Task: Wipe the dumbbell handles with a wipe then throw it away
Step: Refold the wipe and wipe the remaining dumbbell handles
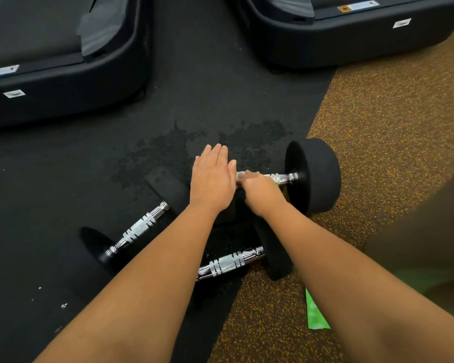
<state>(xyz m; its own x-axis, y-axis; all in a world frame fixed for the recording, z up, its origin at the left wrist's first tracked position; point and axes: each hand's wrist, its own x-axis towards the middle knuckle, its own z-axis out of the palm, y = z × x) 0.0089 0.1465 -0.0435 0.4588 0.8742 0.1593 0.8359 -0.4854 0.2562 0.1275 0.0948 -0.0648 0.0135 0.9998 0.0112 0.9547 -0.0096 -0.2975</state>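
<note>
A green packet (315,317) is seen nearest, on the speckled floor (391,142). Beyond it two dumbbells lie with bare handles, the near handle (228,263) and the left handle (139,227). Farther on, the far handle (281,178) is being wiped: the right hand (260,192) is closed on a white wipe (240,176), while the left hand (212,179) is held flat, fingers (215,155) open, empty. A shift to the bare handles is likely called for next.
</note>
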